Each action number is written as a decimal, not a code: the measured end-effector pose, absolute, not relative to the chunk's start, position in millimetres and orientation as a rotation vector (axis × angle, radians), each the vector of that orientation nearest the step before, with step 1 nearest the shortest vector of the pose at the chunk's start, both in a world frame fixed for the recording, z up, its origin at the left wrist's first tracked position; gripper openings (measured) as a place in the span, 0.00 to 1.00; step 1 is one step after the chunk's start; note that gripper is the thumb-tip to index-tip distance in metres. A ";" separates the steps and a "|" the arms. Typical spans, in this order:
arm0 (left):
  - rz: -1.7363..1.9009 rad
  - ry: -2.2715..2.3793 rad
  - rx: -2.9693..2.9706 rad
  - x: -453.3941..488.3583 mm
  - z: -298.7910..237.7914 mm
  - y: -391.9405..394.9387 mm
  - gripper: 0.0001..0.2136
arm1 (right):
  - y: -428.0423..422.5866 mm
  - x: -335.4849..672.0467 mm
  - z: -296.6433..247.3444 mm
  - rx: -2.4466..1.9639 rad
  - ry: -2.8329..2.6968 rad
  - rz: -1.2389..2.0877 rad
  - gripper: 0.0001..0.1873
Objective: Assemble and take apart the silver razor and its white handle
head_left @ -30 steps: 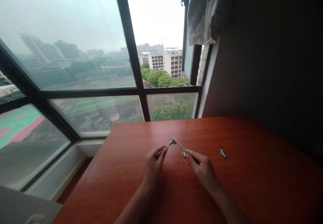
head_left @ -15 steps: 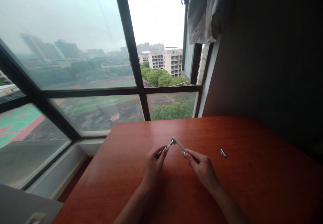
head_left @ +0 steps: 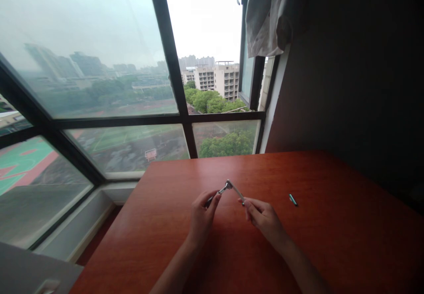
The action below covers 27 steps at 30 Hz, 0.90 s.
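Right hand inched up tool, table centre

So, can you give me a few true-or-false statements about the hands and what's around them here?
1. The left hand and the right hand both grip one slim metal object. True.
2. A small teal piece lies left of the left hand. False: it lies on the table, right of the right hand.
3. A pale cloth hangs beside the window. True.
4. The table is white. False: it is reddish-brown.
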<state>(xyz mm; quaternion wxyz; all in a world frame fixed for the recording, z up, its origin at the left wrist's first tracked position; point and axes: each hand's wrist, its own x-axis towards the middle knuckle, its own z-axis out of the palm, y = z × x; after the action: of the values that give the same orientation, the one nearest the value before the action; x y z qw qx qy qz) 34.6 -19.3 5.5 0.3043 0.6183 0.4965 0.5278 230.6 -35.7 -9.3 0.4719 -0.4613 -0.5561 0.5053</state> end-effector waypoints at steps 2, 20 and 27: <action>1.411 1.303 1.641 34.6 6.3 -19.4 0.14 | -36.5 230.2 -6.6 -1.096 -1.299 1.357 0.29; 1.406 1.259 1.680 34.2 7.3 -20.4 0.14 | -40.2 230.7 2.2 -1.037 -1.204 1.486 0.27; 1.401 1.247 1.715 34.2 7.0 -20.7 0.13 | -38.7 229.9 -5.4 -1.059 -1.290 1.394 0.28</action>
<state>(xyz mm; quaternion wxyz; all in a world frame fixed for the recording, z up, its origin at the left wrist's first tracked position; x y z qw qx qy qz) 34.2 -20.7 7.0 0.2956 0.6446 0.4689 0.5265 229.9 -38.7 -5.4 0.4648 -0.4312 -0.5251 0.5676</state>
